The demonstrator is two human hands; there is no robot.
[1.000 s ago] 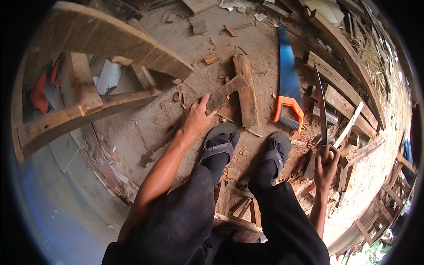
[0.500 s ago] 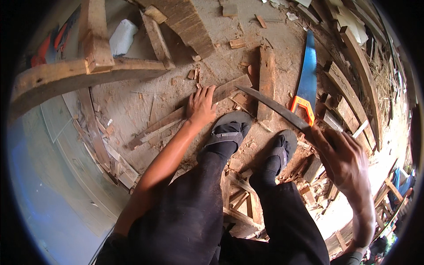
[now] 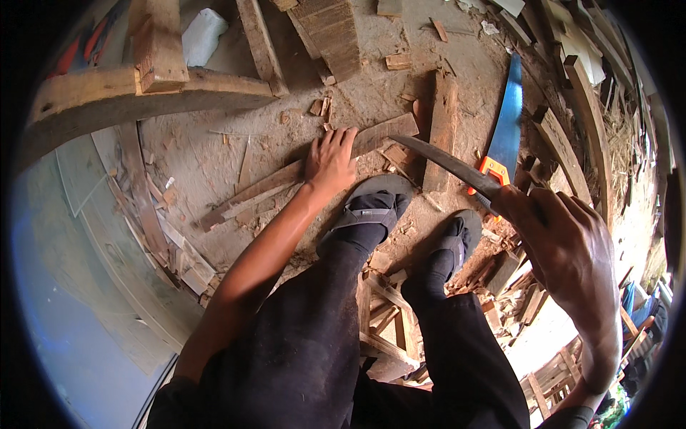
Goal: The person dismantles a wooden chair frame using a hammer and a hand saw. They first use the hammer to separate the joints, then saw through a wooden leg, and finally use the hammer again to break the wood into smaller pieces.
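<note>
A long, narrow wooden strip (image 3: 382, 136) lies slanted on the dusty floor just ahead of my left foot. My left hand (image 3: 331, 157) is closed over the strip near its middle, fingers over the far edge. In my right hand (image 3: 568, 239) is the handle of a machete (image 3: 446, 162), its long dark blade pointing left. The blade's tip overlaps the strip's right end in the picture; I cannot tell whether they touch. A handsaw (image 3: 506, 118) with a blue blade and orange handle lies beyond the machete. A thick wooden block (image 3: 440, 132) rests left of the saw.
A wooden frame (image 3: 107, 96) stands at the far left, above a glass-like sheet (image 3: 100, 264). Timber lengths (image 3: 561, 143) are piled along the right. Wood chips and offcuts (image 3: 398, 61) litter the floor. My sandalled feet (image 3: 368, 214) stand close to the strip.
The view has shifted slightly. My right hand has moved a little right with the machete, whose blade now lies somewhat flatter. My left hand stays on the strip.
</note>
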